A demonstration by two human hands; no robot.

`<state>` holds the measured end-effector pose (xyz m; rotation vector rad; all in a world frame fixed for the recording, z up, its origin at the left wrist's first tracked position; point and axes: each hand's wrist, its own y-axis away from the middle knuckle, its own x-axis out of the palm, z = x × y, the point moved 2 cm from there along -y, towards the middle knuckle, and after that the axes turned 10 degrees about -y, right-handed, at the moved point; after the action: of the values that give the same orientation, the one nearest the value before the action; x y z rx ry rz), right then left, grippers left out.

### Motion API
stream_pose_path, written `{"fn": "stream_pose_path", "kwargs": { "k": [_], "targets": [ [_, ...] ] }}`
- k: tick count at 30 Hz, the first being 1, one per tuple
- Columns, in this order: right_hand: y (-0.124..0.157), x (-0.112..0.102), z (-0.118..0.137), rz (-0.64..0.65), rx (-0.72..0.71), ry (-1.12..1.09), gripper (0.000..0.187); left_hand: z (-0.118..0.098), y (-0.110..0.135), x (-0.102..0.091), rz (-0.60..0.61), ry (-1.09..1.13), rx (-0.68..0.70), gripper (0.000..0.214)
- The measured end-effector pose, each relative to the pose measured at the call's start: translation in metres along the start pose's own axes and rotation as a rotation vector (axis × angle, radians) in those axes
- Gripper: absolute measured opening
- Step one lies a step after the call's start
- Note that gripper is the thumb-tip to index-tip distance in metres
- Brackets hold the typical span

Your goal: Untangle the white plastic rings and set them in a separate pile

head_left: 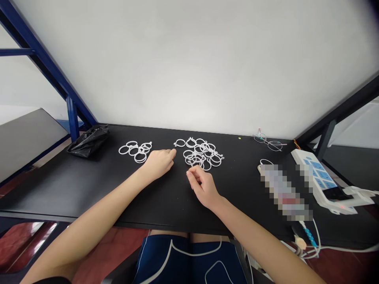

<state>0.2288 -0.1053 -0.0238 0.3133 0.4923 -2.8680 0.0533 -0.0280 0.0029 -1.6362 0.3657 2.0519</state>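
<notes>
Several thin white curtain rings with small eyelets lie in two groups on the black table. The smaller group of rings [132, 150] is on the left, and the larger, overlapping heap of rings [211, 150] lies right of centre. My left hand [160, 163] is between the groups, back up and fingers curled; whatever it holds, if anything, is hidden. Just in front of the larger heap is my right hand [204, 187]. Its fingers are bent inward with thumb and forefinger tips together, and I cannot make out anything between them.
A crumpled black plastic bag [90, 140] lies at the far left. To the right are eyeglasses [268, 142], a blurred-out phone [284, 193] with a cable, and a white power strip [321, 177]. A white wall [201, 71] stands behind the black table [166, 209].
</notes>
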Motion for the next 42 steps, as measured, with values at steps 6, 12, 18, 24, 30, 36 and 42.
{"fn": "stream_pose_path", "kwargs": {
  "k": [6, 12, 18, 24, 30, 36, 42],
  "targets": [
    [0.001, 0.0, 0.001, -0.004, -0.008, -0.002, 0.023, 0.014, 0.002, 0.003, 0.105, -0.09, -0.224, 0.02],
    [0.0, 0.0, 0.001, 0.0, 0.002, 0.0, 0.024, 0.016, 0.004, 0.003, 0.193, -0.095, -0.305, 0.024],
    [0.0, 0.0, 0.001, 0.006, 0.003, -0.001, 0.023, 0.016, 0.004, 0.006, 0.193, -0.075, -0.307, 0.03],
    [0.0, 0.001, 0.001, 0.007, 0.01, 0.002, 0.024, 0.02, 0.006, 0.007, 0.25, -0.079, -0.32, 0.03],
    [0.0, 0.001, -0.001, 0.015, 0.013, 0.009, 0.024, 0.022, 0.011, 0.002, 0.27, -0.097, -0.343, 0.031],
    [0.0, 0.001, -0.001, 0.014, 0.013, 0.008, 0.025, 0.013, 0.009, -0.007, 0.14, -0.111, -0.328, 0.024],
    [-0.001, 0.001, 0.0, 0.015, 0.004, -0.003, 0.024, -0.006, 0.002, -0.008, -0.167, 0.125, 0.019, 0.027]
  ]
}}
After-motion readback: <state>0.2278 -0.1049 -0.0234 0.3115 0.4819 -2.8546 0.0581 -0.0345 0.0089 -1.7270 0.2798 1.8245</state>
